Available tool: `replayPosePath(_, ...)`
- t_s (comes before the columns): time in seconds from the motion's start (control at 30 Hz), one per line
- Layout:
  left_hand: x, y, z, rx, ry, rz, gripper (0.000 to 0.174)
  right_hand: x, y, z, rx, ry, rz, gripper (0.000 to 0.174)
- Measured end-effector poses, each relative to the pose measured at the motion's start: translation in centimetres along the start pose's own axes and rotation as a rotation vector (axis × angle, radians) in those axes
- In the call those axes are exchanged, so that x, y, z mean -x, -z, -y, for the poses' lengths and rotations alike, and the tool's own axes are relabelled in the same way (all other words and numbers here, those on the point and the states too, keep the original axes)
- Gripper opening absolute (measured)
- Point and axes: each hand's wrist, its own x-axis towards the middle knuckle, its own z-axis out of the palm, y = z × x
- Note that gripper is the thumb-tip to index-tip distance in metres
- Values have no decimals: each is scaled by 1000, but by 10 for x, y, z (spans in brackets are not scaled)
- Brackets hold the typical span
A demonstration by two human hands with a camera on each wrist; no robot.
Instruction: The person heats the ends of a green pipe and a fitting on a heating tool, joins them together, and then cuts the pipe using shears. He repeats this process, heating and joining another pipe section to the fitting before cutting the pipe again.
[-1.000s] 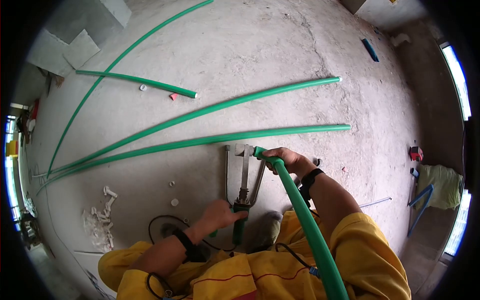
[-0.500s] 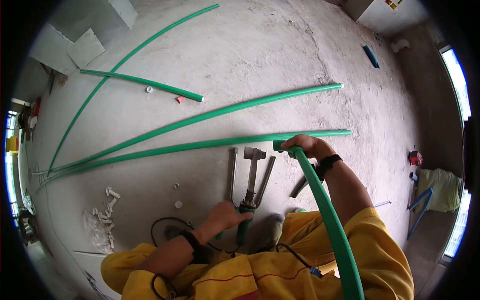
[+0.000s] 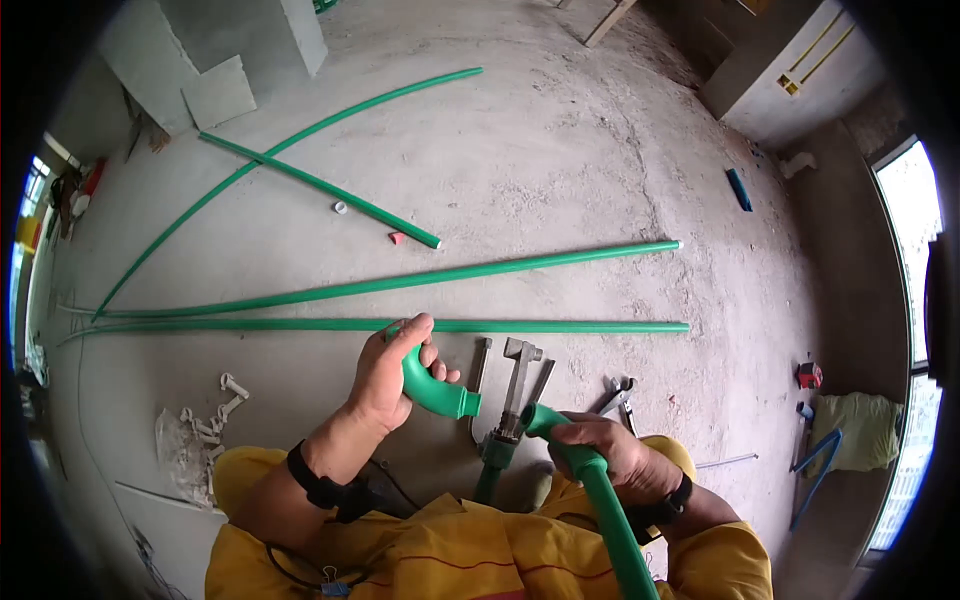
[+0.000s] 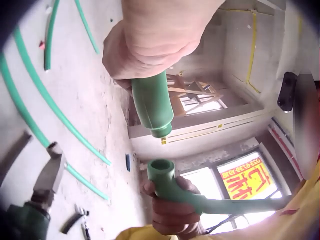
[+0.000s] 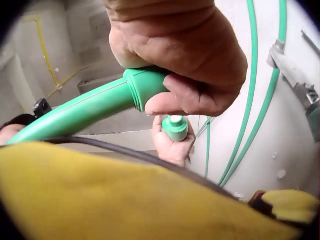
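My left hand (image 3: 380, 375) grips a curved green pipe fitting (image 3: 430, 392), its narrower collared end pointing right and down. In my right hand (image 3: 615, 450) is a green elbow fitting (image 4: 161, 177) on the end of a green pipe (image 3: 615, 530), which runs back past my body. The elbow's open socket (image 4: 161, 166) faces the fitting's end, with a gap between them. Between my hands, a pipe welding tool (image 3: 515, 395) with a green handle (image 3: 490, 470) stands in a metal stand (image 3: 478, 390), touched by neither hand.
Long green pipes (image 3: 560, 326) lie across the floor ahead. A pipe cutter (image 3: 622, 395) lies right of the welding tool. White fittings (image 3: 200, 430) are heaped at left, some in a plastic bag. A red tape measure (image 3: 808, 375) and a pale green sack (image 3: 855, 430) are at right.
My left hand has left the welding tool's handle and come up holding the curved fitting. My right hand has drawn the elbow off the tool's heated end and brought it nearer my body.
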Motion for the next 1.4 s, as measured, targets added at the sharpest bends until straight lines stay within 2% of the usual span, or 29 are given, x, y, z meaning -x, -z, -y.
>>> replayPosePath(0.07,7,3,9,126,-23,-13,26,2,-20,-8,-292,-172,-55,28)
replayPosePath(0.17,11,10,22,114,-10,-75,26,-3,-33,-13,-342,-175,-85,32)
replayPosePath(0.27,13,13,29,114,-12,-148,26,-13,-31,-32,-352,-179,-17,36)
replayPosePath(0.37,14,15,31,127,-52,-152,28,-21,-34,-27,-264,-163,-65,37)
replayPosePath(0.53,16,16,36,81,-89,-160,27,-24,-32,-23,-278,-191,-34,36)
replayPosePath(1.07,17,3,45,63,-81,-145,28,-19,-32,-21,-290,-187,-17,34)
replayPosePath(1.27,20,-1,47,-28,-117,-156,28,-21,-30,-25,-270,-204,-19,35)
replayPosePath(1.4,21,-3,47,-197,-168,-133,27,-23,-24,-31,-195,-221,2,32)
